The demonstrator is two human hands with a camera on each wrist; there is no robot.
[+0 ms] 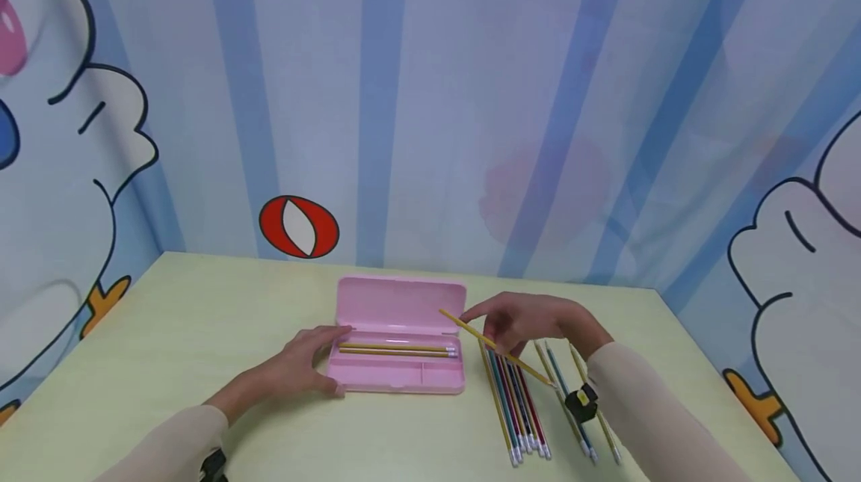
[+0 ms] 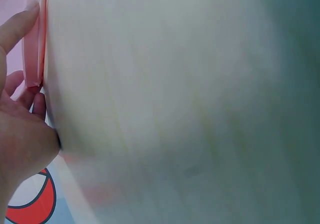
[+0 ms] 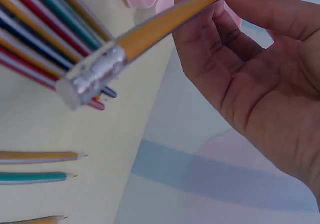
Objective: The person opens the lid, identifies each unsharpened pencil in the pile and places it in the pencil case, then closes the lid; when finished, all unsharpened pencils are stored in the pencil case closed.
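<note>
A pink pencil case (image 1: 397,386) lies on the table with its lid (image 1: 401,301) raised at the back. Yellow pencils (image 1: 397,351) rest in its rear compartment, eraser ends to the right. My left hand (image 1: 294,364) holds the case by its left side, thumb at the front corner and fingers toward the hinge; the left wrist view shows thumb and fingers around the pink edge (image 2: 34,49). Just right of the case, above the table, my right hand (image 1: 528,320) pinches a yellow pencil (image 3: 167,24), its eraser end pointing toward the right wrist camera.
Several coloured pencils (image 1: 514,407) lie side by side right of the case. Farther right are a loose yellow pencil (image 1: 561,400), a teal one (image 3: 35,177) and another yellow one (image 1: 608,433). A striped blue curtain (image 1: 430,131) hangs behind the pale table (image 1: 235,303).
</note>
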